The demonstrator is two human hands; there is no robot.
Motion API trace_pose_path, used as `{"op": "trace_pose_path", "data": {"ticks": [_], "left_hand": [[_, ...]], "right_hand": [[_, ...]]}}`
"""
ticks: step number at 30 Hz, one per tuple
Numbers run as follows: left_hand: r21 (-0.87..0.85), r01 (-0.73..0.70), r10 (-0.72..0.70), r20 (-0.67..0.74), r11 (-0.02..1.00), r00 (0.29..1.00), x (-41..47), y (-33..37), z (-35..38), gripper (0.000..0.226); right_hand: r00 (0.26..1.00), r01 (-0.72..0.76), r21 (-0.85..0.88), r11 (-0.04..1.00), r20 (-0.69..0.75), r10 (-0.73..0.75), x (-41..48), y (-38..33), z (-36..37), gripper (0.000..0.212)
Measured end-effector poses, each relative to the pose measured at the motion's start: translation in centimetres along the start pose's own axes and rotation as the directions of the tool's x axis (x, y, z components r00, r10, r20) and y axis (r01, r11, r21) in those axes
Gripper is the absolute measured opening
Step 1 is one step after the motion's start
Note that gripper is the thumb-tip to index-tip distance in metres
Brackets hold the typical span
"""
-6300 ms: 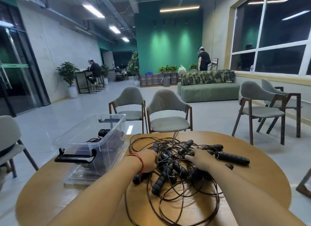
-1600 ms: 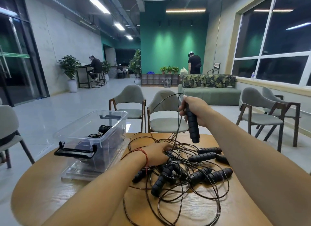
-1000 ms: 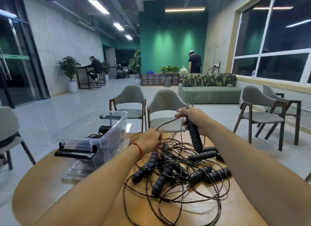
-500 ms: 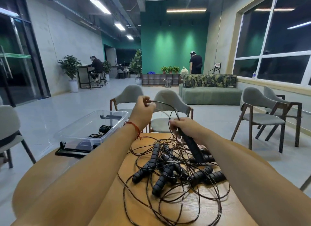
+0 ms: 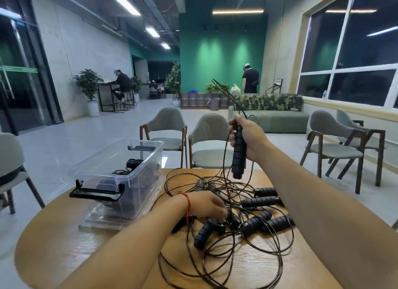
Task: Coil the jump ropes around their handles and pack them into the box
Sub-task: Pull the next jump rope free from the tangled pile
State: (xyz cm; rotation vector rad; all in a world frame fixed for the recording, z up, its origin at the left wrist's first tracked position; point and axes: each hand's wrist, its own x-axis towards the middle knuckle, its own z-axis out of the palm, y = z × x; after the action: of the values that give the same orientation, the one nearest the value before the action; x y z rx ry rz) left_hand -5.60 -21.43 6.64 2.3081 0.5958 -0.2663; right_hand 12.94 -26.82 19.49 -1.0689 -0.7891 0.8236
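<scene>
A tangle of black jump ropes (image 5: 254, 222) with several foam handles lies on the round wooden table (image 5: 64, 245). My right hand (image 5: 247, 138) grips one black handle (image 5: 238, 157) upright above the pile, its cord sticking up and looping down into the tangle. My left hand (image 5: 206, 205) is down in the pile, fingers curled among handles and cords; what it holds is hidden. A clear plastic box (image 5: 120, 172) with black latches stands at the left, holding a coiled rope (image 5: 131, 165).
The box rests on its clear lid (image 5: 101, 222). Grey chairs (image 5: 211, 142) stand behind the table, others at the right and left. A green sofa (image 5: 275, 116) and people are far back.
My right hand has lifted the handle higher above the pile. My left hand has dropped from holding the cord in the air down into the tangle.
</scene>
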Motion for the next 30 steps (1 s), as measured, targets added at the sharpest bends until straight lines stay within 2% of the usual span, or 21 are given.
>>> {"op": "trace_pose_path", "data": {"ticks": [2,4,6,9,11,14,16,19,22,23,24,26,28,30], "left_hand": [[-0.048,0.049,-0.044,0.093,0.998,0.995,-0.1,-1.4,0.1,0.033],[-0.067,0.112,-0.106,0.075,0.992,0.991,-0.1,-2.2,0.6,0.041],[-0.053,0.121,-0.122,-0.017,0.991,0.992,0.2,-2.3,1.2,0.047],[-0.064,0.062,-0.076,-0.245,0.996,0.967,1.3,-1.8,2.4,0.064],[-0.074,0.034,-0.054,-0.291,0.997,0.955,1.8,-0.6,3.0,0.069],[0.024,0.004,-0.001,-0.12,1.0,0.993,1.7,0.0,3.9,0.04],[0.047,0.041,-0.042,0.023,0.998,0.999,0.8,-0.7,3.5,0.032],[0.034,0.154,-0.157,0.276,0.988,0.948,-0.8,-2.6,1.4,0.02],[0.095,0.238,-0.256,0.355,0.967,0.899,-2.5,-4.5,-1.3,0.015],[0.149,0.26,-0.295,0.311,0.954,0.903,-2.9,-4.9,-2.1,0.016],[0.21,0.279,-0.321,0.204,0.937,0.925,-3.1,-5.3,-3.0,0.017],[0.232,0.311,-0.287,-0.132,0.922,0.949,-3.4,-5.7,-4.5,0.021],[0.105,0.261,-0.203,-0.383,0.96,0.901,-3.5,-5.5,-6.0,0.025],[-0.198,0.075,-0.17,-0.523,0.977,0.835,-3.3,-4.1,-7.1,0.02]], "right_hand": [[0.998,-0.008,-0.001,1.0,-0.065,0.008,0.3,0.2,-0.7,0.027],[0.994,-0.022,0.03,0.999,-0.106,0.025,0.5,0.4,-1.2,0.028],[0.992,-0.036,0.102,0.994,-0.117,0.048,0.5,0.5,-1.2,0.03],[0.994,-0.049,0.227,0.973,-0.084,0.069,0.4,0.5,-0.3,0.031],[0.996,-0.039,0.265,0.963,-0.065,0.059,0.2,0.3,0.3,0.031],[0.998,0.017,0.272,0.962,-0.061,-0.001,-0.1,-0.3,0.6,0.032],[0.996,0.072,0.264,0.962,-0.078,-0.053,0.1,-0.8,0.1,0.034],[0.986,0.127,0.26,0.957,-0.135,-0.094,0.8,-1.0,-1.7,0.035],[0.977,0.142,0.239,0.961,-0.19,-0.097,1.5,-0.9,-3.3,0.034],[0.974,0.137,0.205,0.969,-0.208,-0.093,1.6,-0.7,-3.6,0.034],[0.972,0.123,0.149,0.981,-0.217,-0.089,1.8,-0.5,-3.7,0.033],[0.979,0.062,-0.024,0.998,-0.193,-0.066,1.5,0.1,-3.7,0.03],[0.992,-0.016,-0.2,0.98,-0.124,-0.009,0.9,1.3,-3.2,0.028],[0.997,-0.072,-0.355,0.932,-0.045,0.06,0.3,2.7,-2.6,0.026]]}}
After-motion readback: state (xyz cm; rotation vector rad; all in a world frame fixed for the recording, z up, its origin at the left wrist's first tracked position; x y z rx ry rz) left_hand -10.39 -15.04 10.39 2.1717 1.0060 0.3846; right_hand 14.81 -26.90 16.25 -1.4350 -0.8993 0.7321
